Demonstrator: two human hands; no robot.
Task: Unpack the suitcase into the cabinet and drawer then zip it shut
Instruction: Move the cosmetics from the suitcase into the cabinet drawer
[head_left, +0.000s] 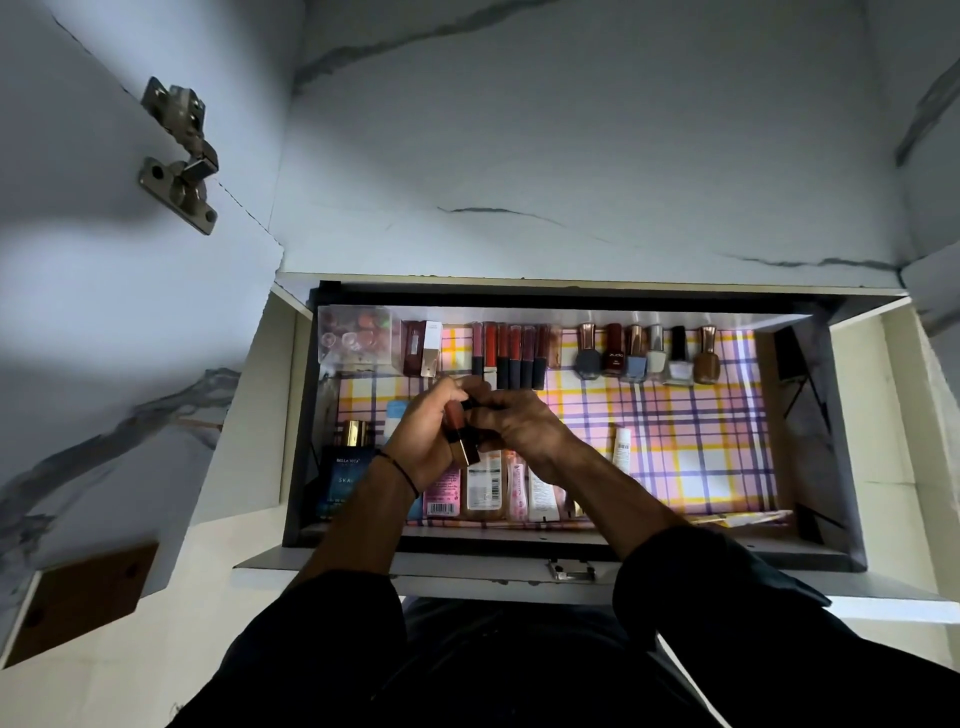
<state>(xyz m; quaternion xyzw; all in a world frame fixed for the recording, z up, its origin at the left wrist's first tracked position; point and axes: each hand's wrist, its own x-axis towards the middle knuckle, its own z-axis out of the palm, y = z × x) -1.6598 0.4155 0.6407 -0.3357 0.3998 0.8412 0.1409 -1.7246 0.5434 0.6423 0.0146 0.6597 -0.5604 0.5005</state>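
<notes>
Dark sleeves (322, 639), L hand (423, 434) + R hand (522, 423) together, tight round lipstick (462, 448), mid drawer (519, 571); bare liner (701, 441) R side.

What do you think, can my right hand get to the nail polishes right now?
Probably yes: the nail polishes stand uncovered at the back of the drawer, bare liner between them and the right hand. It holds a lipstick with the left hand, so free that grip first.

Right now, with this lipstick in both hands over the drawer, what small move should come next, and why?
Probably lower the lipstick into the back row beside the lip glosses: the left hand and right hand both grip it above the open drawer, and similar items line up there.
</notes>
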